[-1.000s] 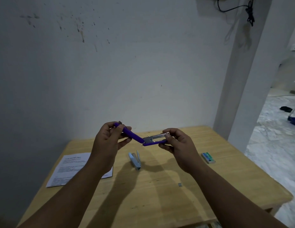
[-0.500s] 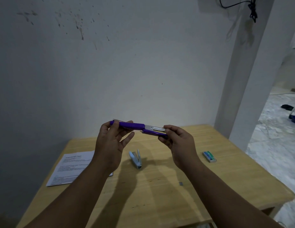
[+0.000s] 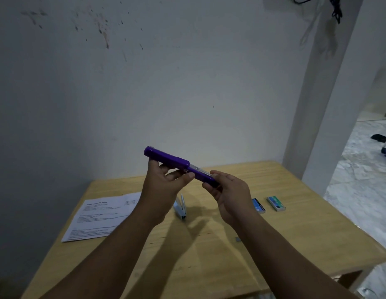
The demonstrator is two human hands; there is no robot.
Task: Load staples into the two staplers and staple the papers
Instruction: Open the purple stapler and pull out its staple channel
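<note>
I hold a purple stapler [image 3: 168,157] in the air above the wooden table [image 3: 274,244], swung open almost flat, its metal staple channel showing at the middle. My left hand [image 3: 164,190] grips the purple top cover from below. My right hand [image 3: 228,195] pinches the base end. A small light blue stapler [image 3: 181,207] lies on the table below my hands. The printed papers [image 3: 101,216] lie at the left. Two staple boxes, a blue one [image 3: 258,205] and a green one [image 3: 276,203], lie at the right.
A small loose strip of staples [image 3: 237,239] lies on the table near my right forearm. The table stands against a white wall; a pillar [image 3: 321,104] rises at its back right corner. Marble floor [image 3: 360,169] lies to the right.
The open purple stapler has been flattened out from a V shape into a nearly straight line and lifted slightly. The blue staple box has come into view beside my right wrist.
</note>
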